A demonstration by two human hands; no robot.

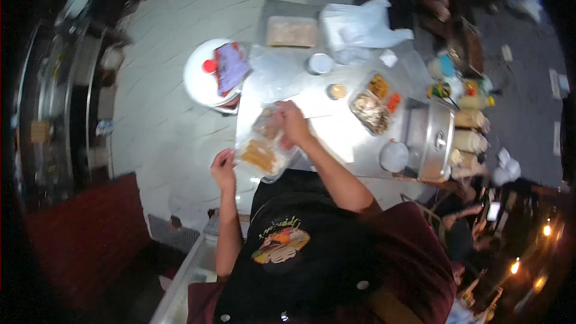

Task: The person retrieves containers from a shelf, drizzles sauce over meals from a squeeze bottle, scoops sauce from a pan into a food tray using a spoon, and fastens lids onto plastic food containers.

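My right hand [291, 121] is closed at the upper edge of a clear plastic food container [259, 155], which holds yellowish strips and other food in compartments. The container is at the left front edge of the metal table [312, 99]. My left hand [223, 165] is just left of it, apart from it, with its fingers curled; whether it pinches anything is too small to tell. Right of my right hand lies a white sheet [333, 138]. A second open container [373, 105] with yellow, orange and mixed food stands farther right.
A white round bucket [201, 78] carries a purple cloth [231, 68]. Toward the back are a lidded box [291, 31] and white plastic bags [363, 24]. A small cup [337, 91], a metal bin [435, 138] and sauce bottles [471, 141] stand to the right.
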